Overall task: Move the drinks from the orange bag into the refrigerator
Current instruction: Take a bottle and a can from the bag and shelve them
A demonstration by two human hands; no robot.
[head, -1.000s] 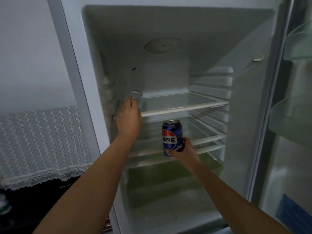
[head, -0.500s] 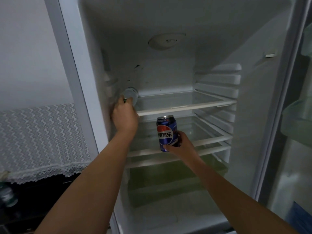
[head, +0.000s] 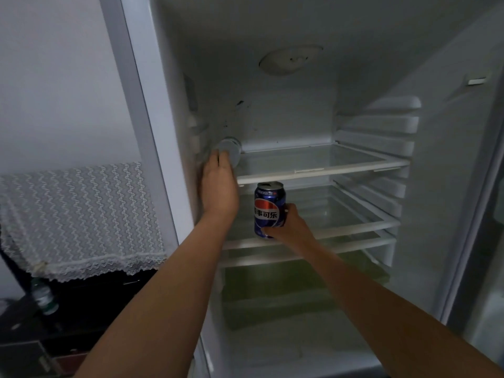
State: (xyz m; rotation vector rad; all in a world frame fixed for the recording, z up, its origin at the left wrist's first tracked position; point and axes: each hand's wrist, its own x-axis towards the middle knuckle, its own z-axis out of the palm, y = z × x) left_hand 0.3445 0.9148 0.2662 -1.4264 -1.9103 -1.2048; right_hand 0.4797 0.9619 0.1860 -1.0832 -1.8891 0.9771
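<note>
1. The refrigerator (head: 450, 186) stands open and fills the centre and right of the frame, both arms reaching in.
2. Left hand (head: 219, 186) is up at the left end of the top glass shelf (head: 321, 171), fingertips on a pale, silvery drink container (head: 230, 150) standing on that shelf by the left wall. I cannot tell whether that grip is closed round it.
3. Right hand (head: 289, 225) has a firm grip on a blue Pepsi can (head: 270, 208), fingers wrapped round its lower half. The can is upright, at centre frame, in front of the middle shelf (head: 354, 229).
4. Below sits a green crisper drawer (head: 272, 293).
5. Left of frame: a white lace cloth (head: 81, 214), with a green-labelled bottle (head: 43, 297) beneath it.
</note>
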